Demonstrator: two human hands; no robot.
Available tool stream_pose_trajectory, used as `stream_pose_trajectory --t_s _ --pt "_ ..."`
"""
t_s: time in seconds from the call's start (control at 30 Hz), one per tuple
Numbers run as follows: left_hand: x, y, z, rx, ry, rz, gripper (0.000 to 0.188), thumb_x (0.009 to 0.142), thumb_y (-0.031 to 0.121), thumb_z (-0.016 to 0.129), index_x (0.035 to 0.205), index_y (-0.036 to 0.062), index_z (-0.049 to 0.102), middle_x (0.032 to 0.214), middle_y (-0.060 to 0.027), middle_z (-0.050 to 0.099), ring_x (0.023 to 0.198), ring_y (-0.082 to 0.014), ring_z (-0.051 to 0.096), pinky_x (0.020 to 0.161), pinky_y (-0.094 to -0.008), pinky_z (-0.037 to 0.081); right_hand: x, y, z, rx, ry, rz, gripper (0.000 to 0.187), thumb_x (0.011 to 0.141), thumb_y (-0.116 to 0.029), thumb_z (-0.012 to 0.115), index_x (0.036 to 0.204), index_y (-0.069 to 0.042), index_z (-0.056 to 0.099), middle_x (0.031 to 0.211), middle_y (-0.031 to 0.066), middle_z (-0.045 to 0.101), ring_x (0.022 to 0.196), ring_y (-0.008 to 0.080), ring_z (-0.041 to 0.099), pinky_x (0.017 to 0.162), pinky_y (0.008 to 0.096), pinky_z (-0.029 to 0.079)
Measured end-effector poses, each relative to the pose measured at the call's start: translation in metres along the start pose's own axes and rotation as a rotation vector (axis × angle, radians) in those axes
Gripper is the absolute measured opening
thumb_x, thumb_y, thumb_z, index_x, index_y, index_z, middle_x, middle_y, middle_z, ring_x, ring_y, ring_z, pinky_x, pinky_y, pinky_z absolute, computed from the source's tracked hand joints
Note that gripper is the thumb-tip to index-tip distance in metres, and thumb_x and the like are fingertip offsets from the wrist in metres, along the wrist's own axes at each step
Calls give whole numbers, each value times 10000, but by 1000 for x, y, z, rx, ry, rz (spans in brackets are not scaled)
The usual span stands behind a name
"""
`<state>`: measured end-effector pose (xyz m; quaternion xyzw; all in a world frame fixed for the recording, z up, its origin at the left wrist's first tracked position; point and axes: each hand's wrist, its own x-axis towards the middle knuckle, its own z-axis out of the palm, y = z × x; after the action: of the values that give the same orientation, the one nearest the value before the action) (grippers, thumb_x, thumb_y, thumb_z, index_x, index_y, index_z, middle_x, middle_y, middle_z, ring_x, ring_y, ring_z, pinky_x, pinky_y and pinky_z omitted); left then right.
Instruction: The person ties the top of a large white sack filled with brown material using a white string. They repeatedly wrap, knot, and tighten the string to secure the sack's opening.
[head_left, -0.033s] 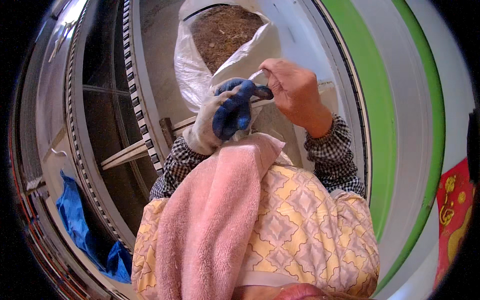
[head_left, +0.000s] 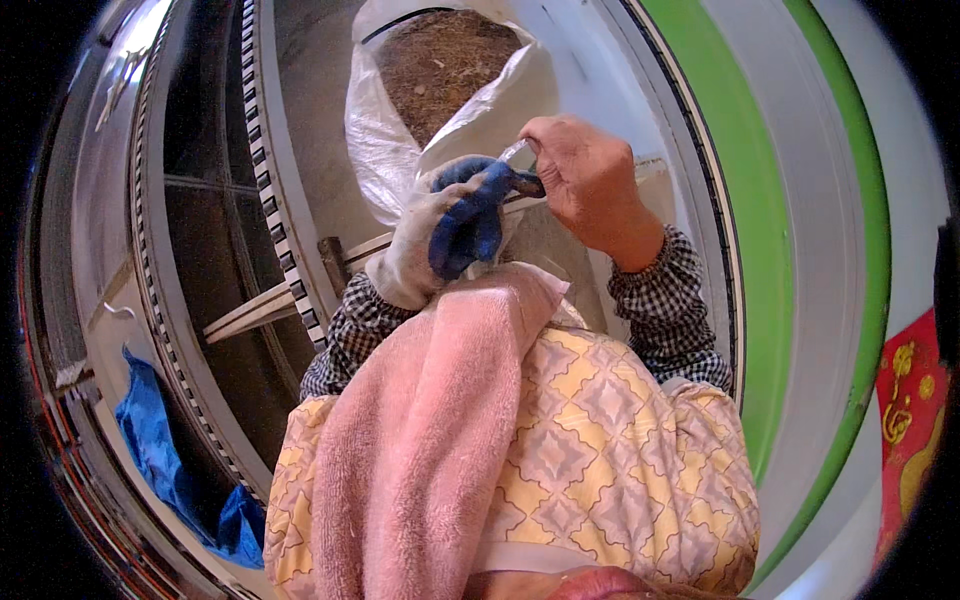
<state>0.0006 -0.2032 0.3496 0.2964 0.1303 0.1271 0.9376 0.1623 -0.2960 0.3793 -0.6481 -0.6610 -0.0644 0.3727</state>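
While I look down, a grey floor (head_left: 320,120) spreads beyond my hands, with a dark area (head_left: 215,230) to the left of it behind a black-and-white dashed edge (head_left: 270,190). A wooden bar (head_left: 250,310) crosses the dark area. On the right run green bands (head_left: 745,200) with pale grey between them, and at the far right is a red sheet (head_left: 905,430) with gold patterns. Blue cloth (head_left: 150,420) hangs low on the left.

I count one white bag (head_left: 378,150), open and holding brown dry stuff (head_left: 445,65), just past my hands; two checked sleeves (head_left: 665,295); one pink towel (head_left: 420,430) over one yellow patterned top (head_left: 620,440); and one glove, blue and off-white, on my left hand (head_left: 462,220). One thin, clear-whitish strip (head_left: 514,151) sits between my hands: my bare right hand (head_left: 585,185) pinches its end, fingers closed. My left fingers are curled where it meets the glove; I cannot tell how firmly they grip it.
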Motion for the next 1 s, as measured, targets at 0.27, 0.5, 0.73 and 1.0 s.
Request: stream_pose_trajectory --t_s 0.27,0.5,0.73,1.0 --pt "-2 -15 7 640 38 73 297 838 164 558 1049 -45 567 859 -41 598 671 -65 531 579 -190 446 -43 5 10 -194 97 144 91 833 -56 527 902 -26 577 748 142 567 668 296 568 596 359 460" --pt "-5 -34 -4 549 -12 21 304 837 188 564 1040 -38 577 859 -25 592 696 -65 530 608 -189 446 -80 13 5 308 231 563 141 866 -133 530 923 -39 620 832 98 629 718 178 605 632 278 468" --pt "2 -42 -8 455 -25 3 305 836 211 589 1032 -23 585 867 -22 597 696 -65 534 603 -187 446 -87 -3 14 882 361 761 170 876 -160 546 967 -30 605 815 45 606 703 87 559 622 226 450" --pt "-8 -44 -30 617 30 -312 235 852 194 583 983 0 604 851 -11 606 719 -63 535 635 -195 450 -100 -4 33 657 -136 656 116 839 -128 583 835 -12 589 705 28 593 640 116 532 573 256 428"
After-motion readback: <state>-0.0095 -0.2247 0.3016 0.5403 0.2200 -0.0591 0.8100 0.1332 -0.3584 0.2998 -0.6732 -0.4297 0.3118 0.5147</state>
